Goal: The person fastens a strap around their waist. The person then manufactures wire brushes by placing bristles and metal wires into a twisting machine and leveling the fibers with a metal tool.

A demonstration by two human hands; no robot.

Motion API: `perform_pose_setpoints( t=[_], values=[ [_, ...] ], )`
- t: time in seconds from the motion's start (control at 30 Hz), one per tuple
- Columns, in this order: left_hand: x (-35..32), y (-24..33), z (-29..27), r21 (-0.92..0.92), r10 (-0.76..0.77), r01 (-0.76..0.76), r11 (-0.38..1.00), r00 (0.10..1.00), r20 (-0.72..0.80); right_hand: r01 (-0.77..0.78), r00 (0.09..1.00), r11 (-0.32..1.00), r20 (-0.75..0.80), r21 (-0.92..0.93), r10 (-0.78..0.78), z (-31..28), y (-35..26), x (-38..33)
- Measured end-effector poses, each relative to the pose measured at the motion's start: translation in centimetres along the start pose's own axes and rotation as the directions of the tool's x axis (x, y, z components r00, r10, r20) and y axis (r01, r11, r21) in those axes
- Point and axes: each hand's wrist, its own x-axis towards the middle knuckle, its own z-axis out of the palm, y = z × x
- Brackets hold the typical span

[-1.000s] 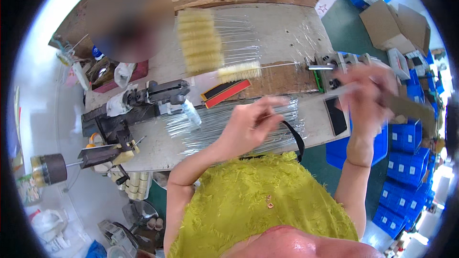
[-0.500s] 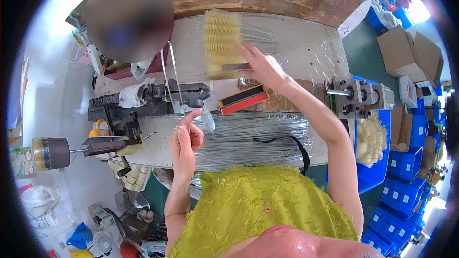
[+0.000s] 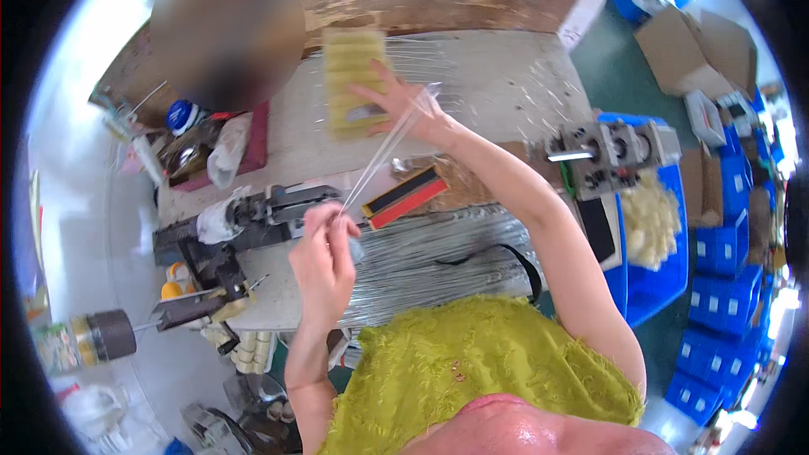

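My left hand [image 3: 323, 265] is closed in a pinch on the lower end of a long, thin doubled wire [image 3: 379, 162]. The wire slants up to the right, and its far end crosses my right wrist. My right hand [image 3: 413, 109] reaches forward with its fingers spread over a row of pale yellow bristle brushes [image 3: 341, 59]. The brushes lie side by side, their thin wire stems pointing right. A small greyish flat piece [image 3: 364, 112] shows by my right fingers, blurred; I cannot tell whether they touch it.
A bundle of straight wires [image 3: 438, 248] covers the near table, a black strap [image 3: 527, 265] across it. Behind sits a red and black block [image 3: 409, 196]. A clamp machine [image 3: 253, 215] stands left, a metal fixture [image 3: 615, 156] right. Blue bin [image 3: 674, 282] holds pale bristles.
The doubled wire, earlier standing over the left machine, now slants between my hands. My left forefinger, extended before, is now curled. My right hand has spread its fingers. The whole view has shifted.
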Motion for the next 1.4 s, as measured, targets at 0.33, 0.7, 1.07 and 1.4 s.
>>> perform_pose_setpoints(
  t=[0.33, 0.7, 1.07, 1.4],
  values=[
    [8.6, 1.0, 9.7, 0.244, 0.456, -0.561, 0.791, 0.807, 0.376, 0.311, 0.938, 0.922, -0.079, -0.232, -0.336, -12.3, -3.7, -16.0],
    [4.0, -0.2, 4.0, 0.318, 0.452, -0.566, 0.761, 0.813, 0.367, 0.121, 0.991, 0.86, 0.012, -0.497, -0.132, -13.3, -1.6, -16.5],
    [-4.6, -2.6, 1.2, -0.289, -0.298, 0.322, 0.902, 0.946, 0.123, 0.244, 0.97, 0.929, -0.058, 0.278, -0.238, -7.7, -9.7, -5.1],
    [-4.6, -10.9, -0.8, -0.905, -0.161, 0.399, -0.146, 0.893, 0.42, 0.05, 0.981, 0.865, 0.139, 0.499, -0.137, -6.8, -9.6, -4.3]
  ],
)
